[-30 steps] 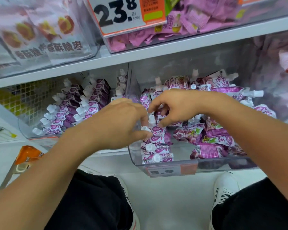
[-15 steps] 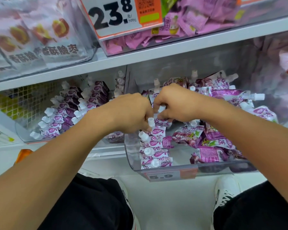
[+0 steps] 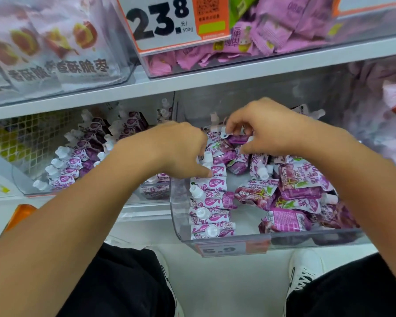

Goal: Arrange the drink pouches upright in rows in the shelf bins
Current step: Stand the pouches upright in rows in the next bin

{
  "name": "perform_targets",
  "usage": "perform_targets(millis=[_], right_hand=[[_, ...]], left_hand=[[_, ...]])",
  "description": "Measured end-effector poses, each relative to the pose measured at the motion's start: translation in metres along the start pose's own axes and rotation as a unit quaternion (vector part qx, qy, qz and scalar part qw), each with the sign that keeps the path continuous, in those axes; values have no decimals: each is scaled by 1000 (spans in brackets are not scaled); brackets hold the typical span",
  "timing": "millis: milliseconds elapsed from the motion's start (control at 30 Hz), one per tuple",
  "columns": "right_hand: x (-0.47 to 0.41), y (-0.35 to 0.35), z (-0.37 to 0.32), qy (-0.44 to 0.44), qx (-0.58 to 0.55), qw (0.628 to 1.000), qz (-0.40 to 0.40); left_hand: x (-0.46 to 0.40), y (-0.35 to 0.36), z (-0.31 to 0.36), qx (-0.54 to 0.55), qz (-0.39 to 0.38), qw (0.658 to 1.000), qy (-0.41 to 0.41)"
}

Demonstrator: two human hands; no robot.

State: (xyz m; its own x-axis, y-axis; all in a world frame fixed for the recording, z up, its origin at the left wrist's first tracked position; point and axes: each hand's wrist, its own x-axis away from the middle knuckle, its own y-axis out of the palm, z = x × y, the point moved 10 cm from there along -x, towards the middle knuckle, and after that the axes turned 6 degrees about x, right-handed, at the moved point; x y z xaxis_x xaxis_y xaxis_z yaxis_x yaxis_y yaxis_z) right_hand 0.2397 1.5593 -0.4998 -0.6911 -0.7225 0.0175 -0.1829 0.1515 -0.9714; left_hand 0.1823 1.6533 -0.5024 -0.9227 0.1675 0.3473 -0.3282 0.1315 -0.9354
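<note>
A clear plastic bin [image 3: 229, 242] on the lower shelf holds purple-and-white drink pouches with white caps. Along its left wall a row of pouches [image 3: 209, 202] stands upright, caps up. To the right, loose pouches [image 3: 293, 195] lie in a jumbled heap. My left hand [image 3: 176, 149] has its fingers curled round the pouch at the back end of the row [image 3: 217, 170]. My right hand [image 3: 263, 126] reaches over the heap and pinches a purple pouch [image 3: 236, 139] by its top edge. The bin to the left [image 3: 78, 156] holds pouches in neat upright rows.
The shelf above [image 3: 192, 85] carries clear bins of pink snack packets [image 3: 215, 53] and white bags, with a price card reading 23.8 [image 3: 169, 21]. A 5.9 price label [image 3: 233, 248] sits on the bin front. My knees and white shoes [image 3: 304, 268] are below.
My right hand has moved back and up, lifting a purple pouch out of the heap. My left hand stays at the back end of the upright row.
</note>
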Motion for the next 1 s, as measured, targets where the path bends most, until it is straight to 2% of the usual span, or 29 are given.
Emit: perform_targets(millis=[67,133,200,267,500,567,700,800,867,1000], right_hand=[[-2,10,-5,-7,60,998,-32],[-6,16,-17,-32,118,992,-27],[-10,18,-27,-55,170,984,-5],[-15,22,-28,-45,203,978,-5],[-20,9,-3,37,171,984,-32],[-15,7,-2,32,157,985,-70],[-26,13,-18,-27,118,992,-36],[-42,50,-41,-111,141,978,-106],[-56,65,-44,-114,155,967,-168],[-72,64,-48,-127,195,949,-212]], left_hand=[[-8,-3,2,31,9,999,-9],[-12,-6,4,101,15,995,-8],[-12,3,11,120,-28,992,12],[-9,16,15,93,-65,993,35],[15,16,6,64,-16,996,59],[19,15,6,69,0,995,68],[31,12,9,89,40,992,81],[40,11,10,86,87,988,90],[42,10,9,87,99,988,80],[42,9,8,84,112,988,69]])
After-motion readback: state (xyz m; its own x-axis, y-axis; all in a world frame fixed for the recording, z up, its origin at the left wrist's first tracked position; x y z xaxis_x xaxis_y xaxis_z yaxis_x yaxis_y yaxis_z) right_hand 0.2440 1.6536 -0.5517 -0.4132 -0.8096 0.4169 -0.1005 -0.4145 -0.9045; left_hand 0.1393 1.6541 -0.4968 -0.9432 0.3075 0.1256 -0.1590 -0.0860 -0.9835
